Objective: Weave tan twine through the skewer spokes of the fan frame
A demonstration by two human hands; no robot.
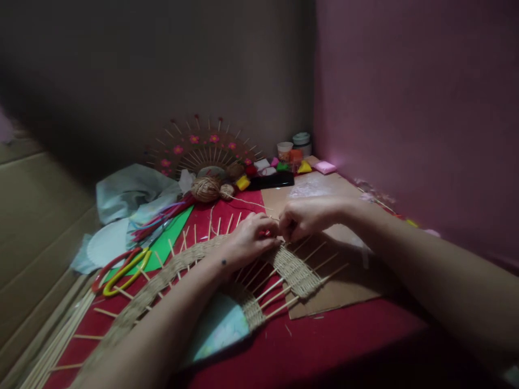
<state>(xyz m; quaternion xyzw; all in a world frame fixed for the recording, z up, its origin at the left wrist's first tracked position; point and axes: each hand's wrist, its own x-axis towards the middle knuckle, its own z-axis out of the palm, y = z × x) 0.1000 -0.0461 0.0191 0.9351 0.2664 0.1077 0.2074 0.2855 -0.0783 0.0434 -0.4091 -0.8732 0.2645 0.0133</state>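
A fan-shaped piece of thin sticks with woven twine bands [298,270] lies on the red cloth and partly over cardboard. My left hand [255,235] rests over the top of the woven band, fingers curled together near its edge. Close beside it on the right, my right hand [298,219] is closed in a pinch, just above the sticks. A thin strand of twine runs from the small twine ball [227,191] toward both hands; the fingertips hide where it ends. At the fan's base is a light blue patterned half-round [223,324].
A large twine ball [205,188] and colourful clay packs [283,167] sit at the back before a decorated stick fan [203,146]. Scissors [125,270], green paper [166,246] and a white paper plate [107,243] lie left. Cardboard [336,286] lies right.
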